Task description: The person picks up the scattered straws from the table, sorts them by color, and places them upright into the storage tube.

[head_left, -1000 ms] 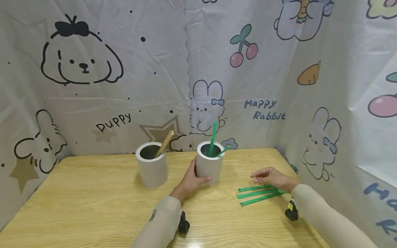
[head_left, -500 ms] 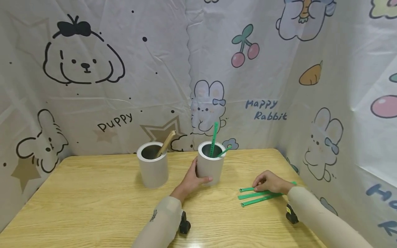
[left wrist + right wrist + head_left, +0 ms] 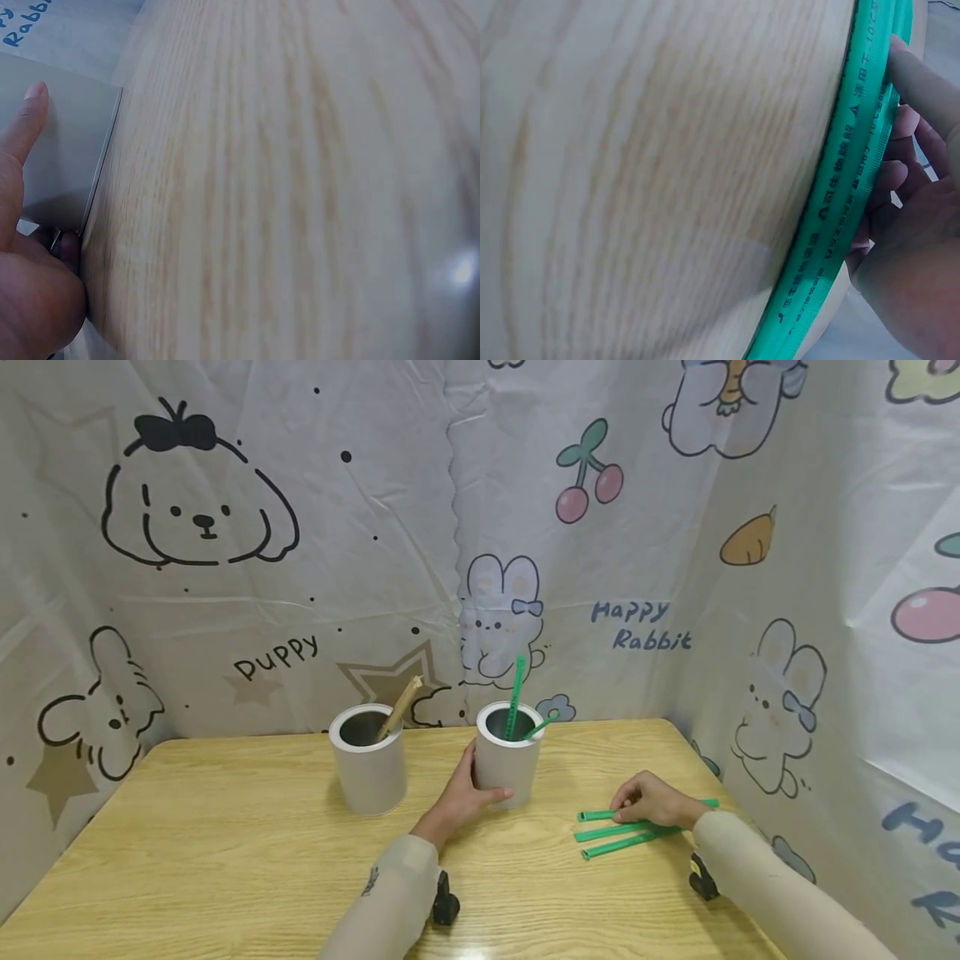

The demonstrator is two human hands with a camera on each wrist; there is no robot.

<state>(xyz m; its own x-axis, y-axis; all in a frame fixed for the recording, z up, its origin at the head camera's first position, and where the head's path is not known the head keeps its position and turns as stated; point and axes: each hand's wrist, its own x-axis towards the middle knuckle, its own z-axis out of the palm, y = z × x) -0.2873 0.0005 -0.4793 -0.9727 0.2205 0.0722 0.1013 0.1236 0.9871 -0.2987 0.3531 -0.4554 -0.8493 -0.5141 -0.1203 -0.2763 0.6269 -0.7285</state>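
Observation:
My left hand (image 3: 461, 793) grips a light grey cylindrical holder (image 3: 504, 772) from its left side, thumb across the front. Two green straws (image 3: 514, 697) stick up out of it. On the right, my right hand (image 3: 651, 802) pinches the farthest of three green-wrapped straws (image 3: 596, 816) on the table. The other two straws (image 3: 609, 833) lie side by side just nearer to me. In the right wrist view, printed green wrappers (image 3: 832, 195) run along beside my thumb and curled fingers. The left wrist view shows my thumb (image 3: 30, 112) against the holder's wall.
A second grey holder (image 3: 369, 781) stands to the left with a tan stick-like piece (image 3: 400, 708) leaning out of it. Cloth printed with cartoon animals hangs behind and beside the wooden table (image 3: 225, 852).
My right hand has come down from just above the straws, and its fingers have closed on the farthest one. My left hand keeps its grip on the holder.

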